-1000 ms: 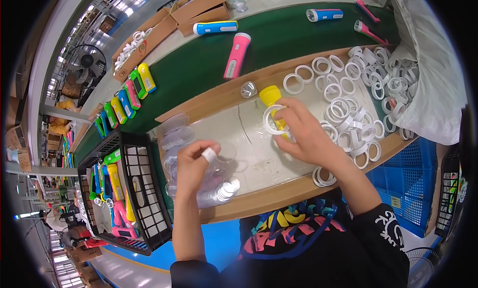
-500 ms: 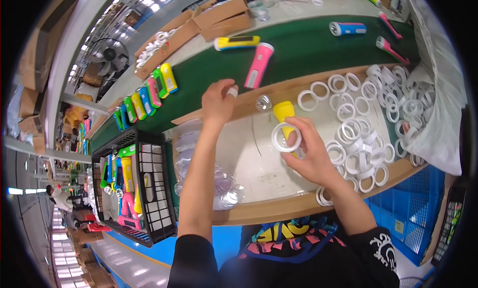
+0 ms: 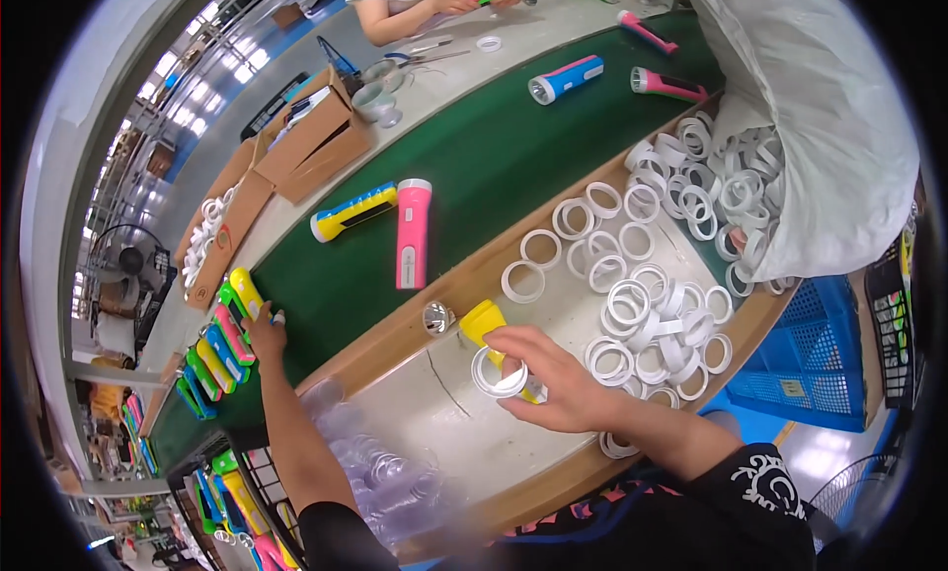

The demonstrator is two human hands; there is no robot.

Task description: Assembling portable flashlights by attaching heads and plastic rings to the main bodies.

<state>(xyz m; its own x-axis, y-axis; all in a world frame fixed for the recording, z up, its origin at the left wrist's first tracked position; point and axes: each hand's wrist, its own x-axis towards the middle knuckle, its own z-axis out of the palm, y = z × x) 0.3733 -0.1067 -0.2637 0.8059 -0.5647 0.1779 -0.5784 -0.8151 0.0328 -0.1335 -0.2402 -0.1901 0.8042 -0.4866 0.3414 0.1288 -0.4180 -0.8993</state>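
My right hand [image 3: 558,378] pinches a white plastic ring [image 3: 478,371] between thumb and fingers above the white work surface. Beneath that hand lies a yellow flashlight body [image 3: 482,320], partly covered by the fingers. A shiny reflector cup [image 3: 437,318] rests beside its wide end. Out to the left, my left hand [image 3: 265,336] has its fingers closed around the lower end of a yellow-and-green flashlight [image 3: 247,290], the last in a row; some fingertips are hidden. A white wrap shows on one finger. Several loose white rings [image 3: 632,309] are heaped right of my right hand.
A pink flashlight [image 3: 413,235] and a yellow-blue one [image 3: 354,212] lie on the green belt [image 3: 474,176]. A white sack [image 3: 810,126] of rings stands right. Clear plastic discs [image 3: 380,472] and a black crate [image 3: 259,477] are lower left. Another person's hands [image 3: 459,0] work across the belt.
My left hand has moved left and down from beside the pink flashlight to the flashlight row. The right hand still holds the ring, now tilted. The view has shifted, bringing another person into sight.
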